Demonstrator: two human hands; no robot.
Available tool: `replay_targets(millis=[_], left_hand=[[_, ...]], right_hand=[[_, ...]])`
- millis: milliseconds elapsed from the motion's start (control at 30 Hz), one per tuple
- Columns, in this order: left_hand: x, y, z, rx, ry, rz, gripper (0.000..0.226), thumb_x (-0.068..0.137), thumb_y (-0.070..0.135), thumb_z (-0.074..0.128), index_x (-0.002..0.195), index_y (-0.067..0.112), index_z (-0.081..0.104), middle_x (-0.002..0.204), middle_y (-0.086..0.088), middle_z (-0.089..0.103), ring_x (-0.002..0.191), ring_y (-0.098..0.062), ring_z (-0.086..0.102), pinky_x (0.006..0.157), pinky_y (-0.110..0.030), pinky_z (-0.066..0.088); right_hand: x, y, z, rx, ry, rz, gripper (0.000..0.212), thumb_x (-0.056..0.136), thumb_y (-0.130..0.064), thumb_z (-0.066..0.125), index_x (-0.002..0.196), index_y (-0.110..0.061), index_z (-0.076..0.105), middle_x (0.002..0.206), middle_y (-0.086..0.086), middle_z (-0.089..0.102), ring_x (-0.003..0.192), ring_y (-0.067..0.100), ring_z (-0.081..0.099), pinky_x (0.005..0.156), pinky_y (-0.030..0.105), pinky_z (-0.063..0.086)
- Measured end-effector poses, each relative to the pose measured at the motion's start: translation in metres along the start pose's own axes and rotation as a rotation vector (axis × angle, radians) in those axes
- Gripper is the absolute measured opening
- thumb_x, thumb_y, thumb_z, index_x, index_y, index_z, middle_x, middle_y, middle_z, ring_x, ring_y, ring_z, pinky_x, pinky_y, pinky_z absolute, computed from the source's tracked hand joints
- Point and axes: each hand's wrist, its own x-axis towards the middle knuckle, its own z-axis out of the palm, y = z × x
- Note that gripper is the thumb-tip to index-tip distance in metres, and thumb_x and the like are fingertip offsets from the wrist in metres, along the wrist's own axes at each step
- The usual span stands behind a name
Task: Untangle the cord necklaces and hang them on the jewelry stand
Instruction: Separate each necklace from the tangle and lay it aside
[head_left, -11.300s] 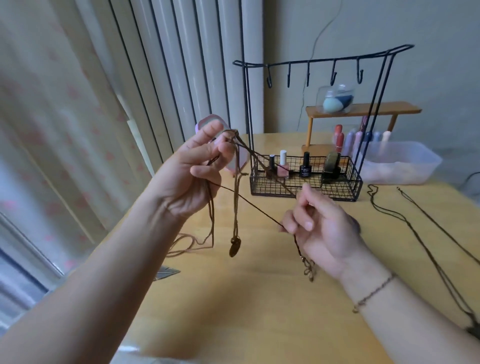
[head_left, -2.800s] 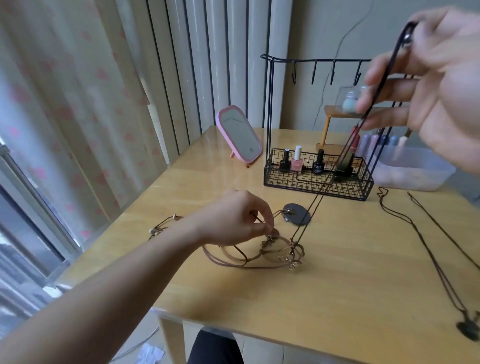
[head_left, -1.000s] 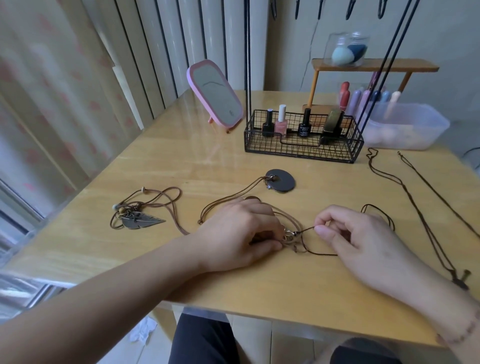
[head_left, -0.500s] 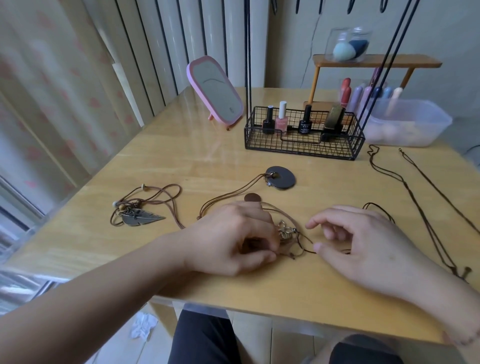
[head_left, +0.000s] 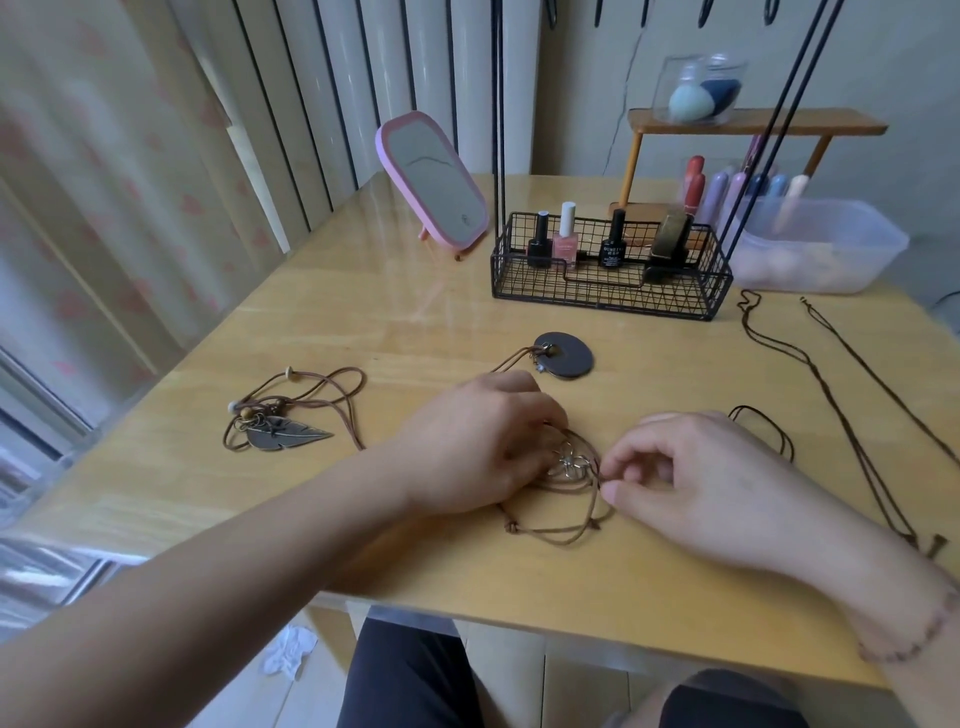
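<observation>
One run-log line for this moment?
phase: untangling | left hand: holds tangled cords | right hand: pinches cord | jewelry stand: hooks mostly cropped

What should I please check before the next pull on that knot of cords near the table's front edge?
1. Left hand steadying the tangle: ok, its fingers rest on the cords beside the metal charm.
2. Right hand holding one strand only: cannot tell, the pinch hides the cord.
3. Round pendant free of the tangle: not ok, its cord runs under the left hand.
4. Leaf necklace clear of the work: ok, it lies apart to the left.
5. Long necklace clear: ok, apart on the right.
6. Stand's hooks free: ok on those showing.
</observation>
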Motion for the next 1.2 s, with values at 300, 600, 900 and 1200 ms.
replay_targets(millis=[300,600,900,1200], left_hand=[[0.008,0.020,-0.004,-0.052,-0.084,-0.021,0.039,0.084,0.029,0.073,0.122,0.031,0.064,0.087,0.022,0.057,0.091,-0.008,0.053,0.084,-0.027,0.048],[0.008,0.017,-0.006,-0.072,-0.138,-0.057,0.024,0.085,0.022,0.068,0.110,0.022,0.066,0.094,0.004,0.068,0.084,-0.014,0.059,0.076,-0.024,0.048],[0.007,0.009,-0.034,-0.202,-0.037,-0.114,0.011,0.096,0.018,0.060,0.090,0.012,0.066,0.079,0.003,0.064,0.072,-0.010,0.053,0.066,-0.014,0.040],[0.000,-0.009,-0.061,-0.674,-0.101,-0.198,0.020,0.098,0.002,0.049,0.092,0.009,0.066,0.069,0.007,0.065,0.067,-0.017,0.060,0.065,-0.032,0.045]], right_hand=[[-0.010,0.008,0.007,0.084,0.024,-0.068,0.014,0.076,-0.043,0.079,0.090,-0.039,0.076,0.088,-0.024,0.064,0.091,-0.005,0.054,0.085,0.022,0.045],[-0.012,0.013,0.009,0.100,0.107,-0.092,0.012,0.092,-0.021,0.065,0.084,-0.029,0.062,0.073,-0.011,0.060,0.083,0.003,0.053,0.070,0.011,0.040],[-0.012,0.012,0.002,0.168,0.084,-0.098,0.015,0.099,-0.023,0.050,0.087,-0.031,0.050,0.080,-0.019,0.069,0.073,0.009,0.060,0.069,0.022,0.045],[-0.014,0.020,0.001,0.188,0.103,-0.066,0.018,0.096,-0.023,0.058,0.082,-0.033,0.054,0.063,-0.010,0.064,0.061,0.011,0.057,0.064,0.027,0.047]])
